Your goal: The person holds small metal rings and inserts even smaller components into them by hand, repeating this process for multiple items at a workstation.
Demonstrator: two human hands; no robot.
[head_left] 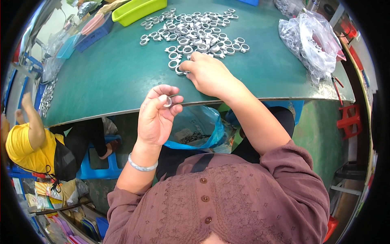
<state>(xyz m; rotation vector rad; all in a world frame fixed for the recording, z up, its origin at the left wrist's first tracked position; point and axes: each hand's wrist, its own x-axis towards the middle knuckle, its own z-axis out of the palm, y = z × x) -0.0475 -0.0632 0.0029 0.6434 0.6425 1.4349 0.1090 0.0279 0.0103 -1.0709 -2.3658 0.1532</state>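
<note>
My left hand [156, 114] is raised just off the table's front edge, a small silver metal ring [167, 101] pinched between thumb and fingers. My right hand [211, 75] reaches over the tabletop to the near side of a loose pile of silver ring clamps [199, 30], each a round band with a small lug. Its fingers are bent onto one ring clamp [179, 70] at the pile's near left corner, and they partly cover it.
The green table [101, 81] carries a lime-green tray [138, 11], a blue basket [94, 35] and a clear plastic bag of metal parts [310, 44]. Below its edge hangs an open blue bag [213, 132] with small dark parts. A person in yellow [30, 142] sits at left.
</note>
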